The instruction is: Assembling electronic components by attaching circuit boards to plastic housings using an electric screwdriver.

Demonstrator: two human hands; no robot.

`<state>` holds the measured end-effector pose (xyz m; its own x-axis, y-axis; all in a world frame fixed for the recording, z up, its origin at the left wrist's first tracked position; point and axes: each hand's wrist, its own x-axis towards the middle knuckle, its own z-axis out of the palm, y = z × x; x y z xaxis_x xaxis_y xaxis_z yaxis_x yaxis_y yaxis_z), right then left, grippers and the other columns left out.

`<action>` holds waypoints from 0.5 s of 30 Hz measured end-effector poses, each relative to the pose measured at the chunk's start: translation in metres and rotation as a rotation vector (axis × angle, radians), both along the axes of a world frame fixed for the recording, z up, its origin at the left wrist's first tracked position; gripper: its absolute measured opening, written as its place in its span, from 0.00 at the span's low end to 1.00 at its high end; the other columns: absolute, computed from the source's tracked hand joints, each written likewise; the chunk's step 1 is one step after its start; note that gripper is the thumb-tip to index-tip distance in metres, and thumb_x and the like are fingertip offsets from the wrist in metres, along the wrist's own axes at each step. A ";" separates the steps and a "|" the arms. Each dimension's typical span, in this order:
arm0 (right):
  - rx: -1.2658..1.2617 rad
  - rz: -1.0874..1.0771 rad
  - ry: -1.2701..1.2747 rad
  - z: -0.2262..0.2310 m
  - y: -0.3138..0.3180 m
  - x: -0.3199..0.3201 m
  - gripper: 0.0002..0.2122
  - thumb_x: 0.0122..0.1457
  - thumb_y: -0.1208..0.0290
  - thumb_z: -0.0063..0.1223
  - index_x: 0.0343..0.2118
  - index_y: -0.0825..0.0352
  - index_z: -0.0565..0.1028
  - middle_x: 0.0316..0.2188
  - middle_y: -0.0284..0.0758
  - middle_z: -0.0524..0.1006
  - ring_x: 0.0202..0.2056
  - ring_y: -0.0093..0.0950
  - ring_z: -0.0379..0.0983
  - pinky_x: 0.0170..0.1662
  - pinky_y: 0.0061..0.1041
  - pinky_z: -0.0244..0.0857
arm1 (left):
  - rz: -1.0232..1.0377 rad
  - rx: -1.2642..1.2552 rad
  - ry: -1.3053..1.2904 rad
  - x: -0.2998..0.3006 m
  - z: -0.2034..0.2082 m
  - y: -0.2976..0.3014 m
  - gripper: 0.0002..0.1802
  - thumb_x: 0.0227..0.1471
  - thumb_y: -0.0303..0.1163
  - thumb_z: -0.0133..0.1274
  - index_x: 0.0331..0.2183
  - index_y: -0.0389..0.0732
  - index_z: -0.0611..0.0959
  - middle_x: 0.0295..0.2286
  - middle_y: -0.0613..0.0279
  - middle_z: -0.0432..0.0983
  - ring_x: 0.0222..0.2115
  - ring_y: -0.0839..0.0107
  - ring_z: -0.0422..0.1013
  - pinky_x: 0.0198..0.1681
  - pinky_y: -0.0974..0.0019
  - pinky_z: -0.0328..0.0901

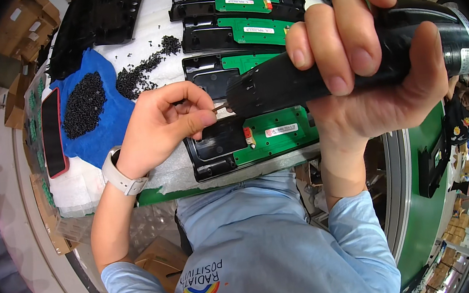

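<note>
A black electric screwdriver (265, 89) lies across my right hand (361, 70), whose fingers wrap round its body. The tool points left, its nose above the gap between two black plastic panels. My left hand (166, 122) pinches the thin metal screwdriver bit (220, 108) at that nose between thumb and forefinger. Whether a screw sits at the bit's tip is hidden by the fingers. Beneath the hands is the nearest black panel (215, 148), fitted with a green circuit board (271, 142). Similar panels, such as the farthest one (188, 5), lie in a column behind it.
Left of the panels, black screws fill a heap (84, 105) on a blue cloth (97, 63); more screws (141, 73) lie scattered beside it on white foam sheeting (175, 178). A red-edged phone (54, 134) rests at the left edge. Large black parts (98, 18) lie at the back.
</note>
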<state>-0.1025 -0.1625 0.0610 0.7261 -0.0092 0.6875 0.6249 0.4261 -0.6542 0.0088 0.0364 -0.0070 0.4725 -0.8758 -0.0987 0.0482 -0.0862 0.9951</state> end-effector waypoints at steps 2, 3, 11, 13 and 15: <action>0.007 0.028 0.014 -0.001 0.000 0.000 0.22 0.59 0.53 0.43 0.48 0.66 0.66 0.22 0.27 0.66 0.21 0.22 0.63 0.37 0.30 0.58 | -0.056 0.030 -0.011 0.002 0.002 0.000 0.03 0.49 0.20 0.56 0.30 0.32 0.79 0.23 0.67 0.74 0.21 0.84 0.68 0.25 0.81 0.63; 0.007 0.030 0.015 -0.001 0.004 -0.001 0.22 0.59 0.53 0.43 0.48 0.66 0.66 0.22 0.27 0.66 0.21 0.22 0.63 0.37 0.30 0.58 | -0.055 0.031 -0.011 0.001 0.002 0.000 0.03 0.49 0.20 0.56 0.30 0.32 0.79 0.23 0.67 0.74 0.21 0.84 0.68 0.25 0.81 0.63; 0.398 -0.021 0.172 -0.006 0.024 -0.005 0.17 0.60 0.56 0.44 0.42 0.66 0.69 0.19 0.27 0.65 0.19 0.22 0.61 0.34 0.30 0.59 | -0.137 0.013 -0.146 -0.007 -0.002 0.001 0.02 0.49 0.20 0.56 0.28 0.31 0.79 0.22 0.67 0.74 0.20 0.84 0.68 0.22 0.80 0.61; 0.424 -0.072 0.203 -0.006 0.026 -0.005 0.16 0.60 0.56 0.43 0.42 0.66 0.69 0.19 0.27 0.66 0.18 0.22 0.61 0.33 0.30 0.59 | -0.140 0.026 -0.228 -0.008 -0.005 0.000 0.02 0.49 0.20 0.56 0.27 0.31 0.79 0.22 0.67 0.73 0.20 0.85 0.68 0.22 0.80 0.61; 0.450 -0.124 0.234 -0.007 0.028 -0.003 0.16 0.60 0.56 0.43 0.41 0.65 0.70 0.18 0.27 0.66 0.18 0.22 0.61 0.31 0.30 0.59 | -0.145 0.039 -0.310 -0.008 -0.006 -0.001 0.02 0.48 0.21 0.56 0.27 0.31 0.79 0.21 0.67 0.73 0.19 0.85 0.68 0.21 0.80 0.60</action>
<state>-0.1051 -0.1349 0.0536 0.8346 -0.3625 0.4147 0.5474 0.6294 -0.5515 0.0005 0.0357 -0.0125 0.3558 -0.9346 -0.0049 -0.2713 -0.1083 0.9564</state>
